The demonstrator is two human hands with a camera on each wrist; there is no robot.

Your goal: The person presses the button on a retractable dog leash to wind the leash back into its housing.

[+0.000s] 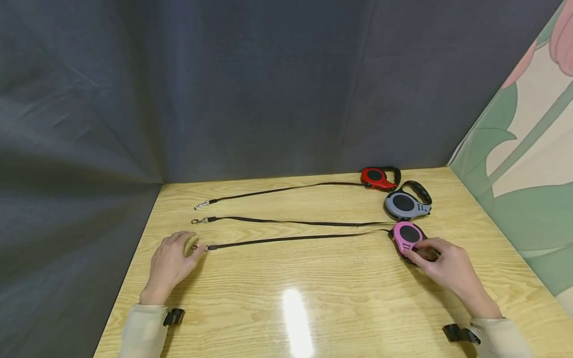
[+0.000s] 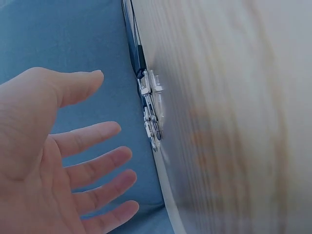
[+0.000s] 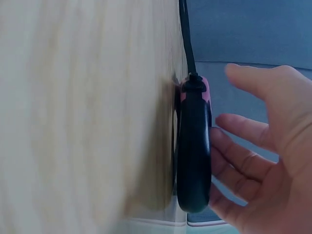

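Observation:
Three retractable dog leashes lie on the table with their black straps drawn out leftward. My left hand (image 1: pixel 172 261) hovers by the metal clip (image 2: pixel 148 105) of the nearest strap (image 1: pixel 277 239), fingers apart and relaxed, holding nothing. In the head view its thumb partly hides that clip. My right hand (image 1: pixel 452 266) is over the pink leash case (image 1: pixel 400 243) at the right, its fingers extended beside the case. The right wrist view shows the case's black handle (image 3: pixel 194 156) edge-on, with the fingertips right at its side and the thumb away from it.
Behind the pink case lie a grey-blue leash case (image 1: pixel 394 208) and a red leash case (image 1: pixel 380 183). Their clips (image 1: pixel 200 221) line up at the left. Dark cloth (image 1: pixel 268 99) hangs along the back and left, and a floral cloth (image 1: pixel 528 189) borders the right.

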